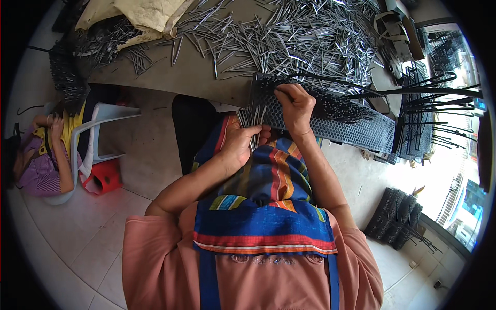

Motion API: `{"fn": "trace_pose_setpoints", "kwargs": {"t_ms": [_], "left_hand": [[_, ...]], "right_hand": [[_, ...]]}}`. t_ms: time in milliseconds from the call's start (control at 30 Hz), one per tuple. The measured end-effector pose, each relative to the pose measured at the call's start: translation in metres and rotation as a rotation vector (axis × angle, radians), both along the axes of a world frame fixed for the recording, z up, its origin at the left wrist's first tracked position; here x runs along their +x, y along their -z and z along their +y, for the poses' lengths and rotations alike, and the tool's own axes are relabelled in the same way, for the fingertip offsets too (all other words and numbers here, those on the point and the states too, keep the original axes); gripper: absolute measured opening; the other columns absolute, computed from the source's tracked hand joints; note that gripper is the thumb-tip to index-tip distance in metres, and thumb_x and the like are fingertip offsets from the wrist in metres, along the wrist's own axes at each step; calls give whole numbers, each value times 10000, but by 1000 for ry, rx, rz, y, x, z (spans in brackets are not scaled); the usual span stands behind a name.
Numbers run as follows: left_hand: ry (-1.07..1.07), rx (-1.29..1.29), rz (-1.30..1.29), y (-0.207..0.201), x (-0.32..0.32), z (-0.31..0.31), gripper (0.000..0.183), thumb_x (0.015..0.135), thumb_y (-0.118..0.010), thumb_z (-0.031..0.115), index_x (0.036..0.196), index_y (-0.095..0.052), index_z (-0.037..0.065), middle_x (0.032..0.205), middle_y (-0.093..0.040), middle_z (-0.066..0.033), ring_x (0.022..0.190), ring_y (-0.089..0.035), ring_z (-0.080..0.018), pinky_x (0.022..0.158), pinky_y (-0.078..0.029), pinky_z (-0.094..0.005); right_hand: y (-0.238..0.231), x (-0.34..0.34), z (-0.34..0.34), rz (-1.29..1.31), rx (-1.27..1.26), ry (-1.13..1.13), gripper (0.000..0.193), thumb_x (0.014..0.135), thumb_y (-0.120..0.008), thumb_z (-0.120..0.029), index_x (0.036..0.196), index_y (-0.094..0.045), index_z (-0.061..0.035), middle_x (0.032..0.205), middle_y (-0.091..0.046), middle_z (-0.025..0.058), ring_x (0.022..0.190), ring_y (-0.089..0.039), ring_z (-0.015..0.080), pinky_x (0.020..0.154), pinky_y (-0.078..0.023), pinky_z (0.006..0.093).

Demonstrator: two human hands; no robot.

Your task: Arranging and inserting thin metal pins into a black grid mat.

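Right hand [296, 107] nearer the holed tray [354, 136]
Fingertips pinched, on what unclear, over its left-right length; left hand [242, 140] grips rods [247, 118] crosswise.

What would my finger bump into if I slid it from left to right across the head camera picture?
Purple striped top → red object → left grip, holding thin grey rods → right grip → black bundles at the lower right.
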State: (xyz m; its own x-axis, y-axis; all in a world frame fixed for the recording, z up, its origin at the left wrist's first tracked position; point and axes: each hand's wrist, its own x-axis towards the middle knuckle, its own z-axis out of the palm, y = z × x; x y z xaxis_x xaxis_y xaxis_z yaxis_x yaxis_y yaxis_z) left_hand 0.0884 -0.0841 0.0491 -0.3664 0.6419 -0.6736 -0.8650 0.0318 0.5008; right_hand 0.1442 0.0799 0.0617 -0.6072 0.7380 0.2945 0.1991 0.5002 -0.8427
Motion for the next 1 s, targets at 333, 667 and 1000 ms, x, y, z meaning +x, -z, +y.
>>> {"fn": "trace_pose_setpoints", "kwargs": {"t_ms": [333,667,1000], "left_hand": [[-115,36,2,0,-1,10,160,863,-606,-22,1011,-646,28,876,-710,-117,743,-684,-211,654,-554,-324],[-68,92,-2,-9,2,4,229,847,-607,-60,1042,-623,58,871,-708,-118,720,-692,-216,609,-563,-325],[-85,38,-68,-1,3,-12,256,849,-601,-62,1075,-579,57,880,-701,-130,728,-688,-230,608,-557,-341]], "right_hand": [[-2,-3,-2,-55,166,-67,102,780,-698,-39,882,-705,-32,779,-670,103,669,-675,245,590,-497,306],[-11,22,-6,-343,-425,-272,198,755,-753,-172,839,-696,-3,685,-647,86,606,-631,169,596,-492,280],[2,-13,-2,-100,463,-133,81,798,-721,-99,868,-681,-93,762,-629,76,644,-640,289,565,-506,363]]}}
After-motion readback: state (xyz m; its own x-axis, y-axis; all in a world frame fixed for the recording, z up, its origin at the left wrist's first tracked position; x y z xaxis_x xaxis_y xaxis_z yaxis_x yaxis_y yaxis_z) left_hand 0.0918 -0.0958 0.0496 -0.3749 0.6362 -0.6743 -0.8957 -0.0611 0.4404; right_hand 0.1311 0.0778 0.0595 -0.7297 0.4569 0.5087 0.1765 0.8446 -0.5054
